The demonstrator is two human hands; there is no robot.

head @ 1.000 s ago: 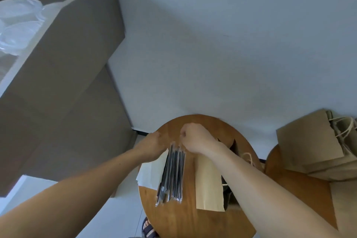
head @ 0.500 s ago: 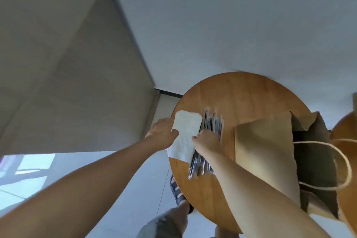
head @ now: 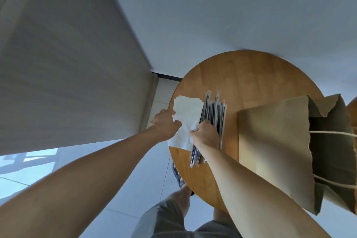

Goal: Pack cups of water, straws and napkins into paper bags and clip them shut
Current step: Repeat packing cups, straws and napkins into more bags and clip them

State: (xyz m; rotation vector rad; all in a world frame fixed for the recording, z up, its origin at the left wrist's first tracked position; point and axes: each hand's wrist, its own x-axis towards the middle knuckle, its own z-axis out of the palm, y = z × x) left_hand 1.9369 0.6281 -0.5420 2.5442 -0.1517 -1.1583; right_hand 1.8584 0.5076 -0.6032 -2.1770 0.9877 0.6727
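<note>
Round wooden table [head: 249, 75], pale wall [head: 212, 6], tiled floor [head: 146, 185].

Napkins [head: 186, 114] L of straws [head: 214, 110], bag [head: 270, 135] R, on tbl [head: 251, 75].

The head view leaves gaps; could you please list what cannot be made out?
Head view:
Paper bag: interior dark, cut by right edge.
Straws: middle hidden under right hand; count unclear.
Right hand's grip: fingers hidden by its own back.
Napkins: sheet count too fine; left hand covers one edge.

Soft cool daylight; sunlit floor patch lower left; wide-angle edge stretching, slight motion blur
</note>
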